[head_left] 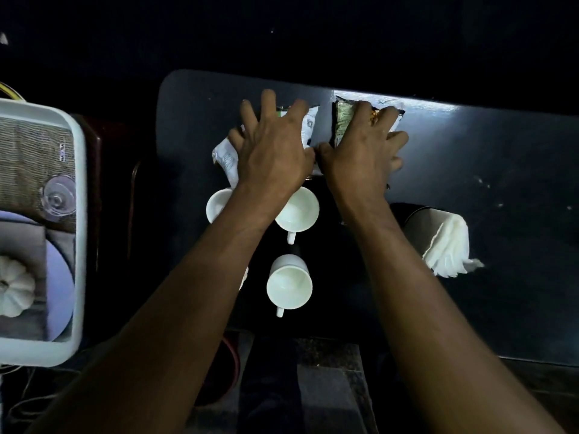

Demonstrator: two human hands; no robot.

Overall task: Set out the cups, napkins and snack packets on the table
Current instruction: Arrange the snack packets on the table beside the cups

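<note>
On the dark table [501,158], near its far edge, my left hand [272,145] lies with spread fingers on white snack packets [225,155]. My right hand [363,148] rests beside it on a green snack packet [344,115], fingers spread over it. Nearer to me stand white cups: one [299,211] under my left wrist, another [217,203] partly hidden by my left forearm, a third [289,285] closest to me. White napkins [451,245] stick out of a dark holder [413,220] to the right.
A white tray [78,195] lies off the table's left end, holding a clear glass [58,197] and a white pumpkin-shaped object [14,291]. The room around the table is very dark.
</note>
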